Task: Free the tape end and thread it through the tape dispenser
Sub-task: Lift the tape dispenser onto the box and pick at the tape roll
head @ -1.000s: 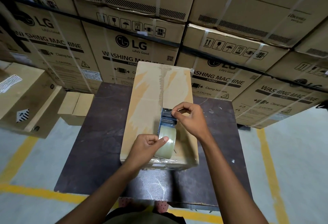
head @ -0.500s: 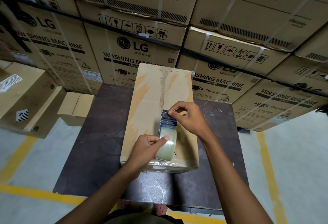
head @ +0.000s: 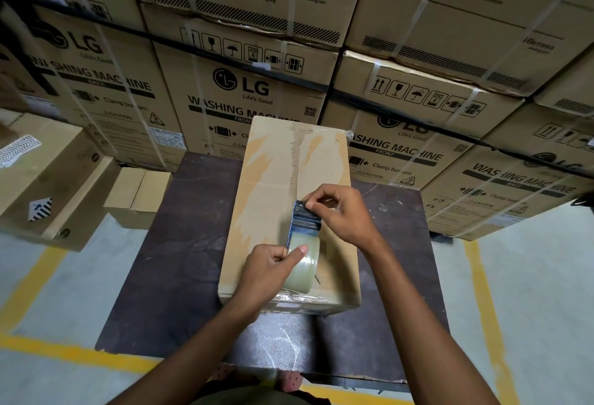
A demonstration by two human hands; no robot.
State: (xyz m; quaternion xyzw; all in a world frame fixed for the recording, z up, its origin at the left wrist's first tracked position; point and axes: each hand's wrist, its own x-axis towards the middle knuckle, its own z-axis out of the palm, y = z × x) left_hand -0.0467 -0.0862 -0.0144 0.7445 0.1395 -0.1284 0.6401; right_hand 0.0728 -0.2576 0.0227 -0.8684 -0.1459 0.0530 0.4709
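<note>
A blue metal tape dispenser point(head: 305, 223) with a roll of clear tape point(head: 307, 268) rests on a long cardboard box point(head: 279, 173) on a dark table point(head: 180, 260). My left hand point(head: 268, 271) grips the dispenser at the roll, thumb pressed on the roll's top. My right hand point(head: 342, 213) pinches at the dispenser's toothed front end with thumb and forefinger. The tape end itself is too thin to make out between the fingertips.
Stacked washing machine cartons point(head: 244, 89) form a wall right behind the table. A large carton point(head: 48, 186) and a small box point(head: 138, 195) sit on the floor at left. Yellow floor lines point(head: 488, 308) run beside the table.
Both hands keep their places on the dispenser; the right fingertips have shifted slightly at the front end. The view has tilted a little.
</note>
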